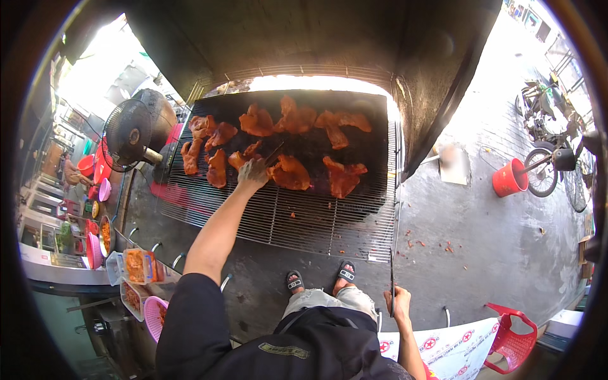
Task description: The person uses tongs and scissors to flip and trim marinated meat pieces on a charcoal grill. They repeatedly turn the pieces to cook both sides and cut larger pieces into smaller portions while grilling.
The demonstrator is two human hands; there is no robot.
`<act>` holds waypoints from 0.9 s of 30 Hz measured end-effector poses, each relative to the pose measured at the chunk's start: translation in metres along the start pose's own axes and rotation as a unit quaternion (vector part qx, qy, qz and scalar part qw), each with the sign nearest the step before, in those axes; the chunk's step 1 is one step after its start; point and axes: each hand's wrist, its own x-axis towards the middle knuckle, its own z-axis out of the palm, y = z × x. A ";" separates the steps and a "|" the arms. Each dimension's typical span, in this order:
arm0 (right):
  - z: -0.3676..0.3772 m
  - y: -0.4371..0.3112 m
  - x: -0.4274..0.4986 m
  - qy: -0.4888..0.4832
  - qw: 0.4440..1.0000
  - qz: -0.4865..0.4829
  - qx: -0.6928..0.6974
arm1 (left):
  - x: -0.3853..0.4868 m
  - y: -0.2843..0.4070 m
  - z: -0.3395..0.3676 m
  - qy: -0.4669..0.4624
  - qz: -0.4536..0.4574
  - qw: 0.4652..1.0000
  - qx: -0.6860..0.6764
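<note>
My left hand (254,173) reaches over the wire grill rack (304,232) and grips dark tongs (275,153). The tongs' tips are among several reddish marinated meat pieces (289,173); whether they pinch one cannot be told. Other meat pieces (295,116) lie spread in rows across the rack's far half, over a dark charcoal bed. Down by my right hip, my right hand (400,303) is closed around a long, thin dark metal tool (392,280), seen edge-on. That tool points toward the rack's near right corner.
A dark metal hood (308,33) overhangs the grill. Left of it stands a fan (128,135); nearer me are plastic tubs of marinated food (137,266) and a pink basket (154,316). Rightward are a red bucket (509,178), a motorbike (546,128) and a red chair (513,337).
</note>
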 end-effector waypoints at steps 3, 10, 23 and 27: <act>0.003 -0.007 0.017 -0.015 1.000 0.011 0.018 | -0.015 -0.001 -0.022 -0.012 -0.001 0.998 -0.053; 0.005 -0.058 0.061 -0.036 0.993 -0.101 -0.043 | 0.010 0.035 0.007 -0.186 -0.311 0.726 -0.584; 0.010 -0.043 0.035 -0.028 0.999 -0.031 -0.034 | -0.041 0.031 -0.018 -0.187 -0.315 0.618 -0.696; 0.041 -0.079 0.044 -0.022 0.989 -0.085 -0.119 | -0.064 0.034 -0.030 -0.185 -0.293 0.685 -0.641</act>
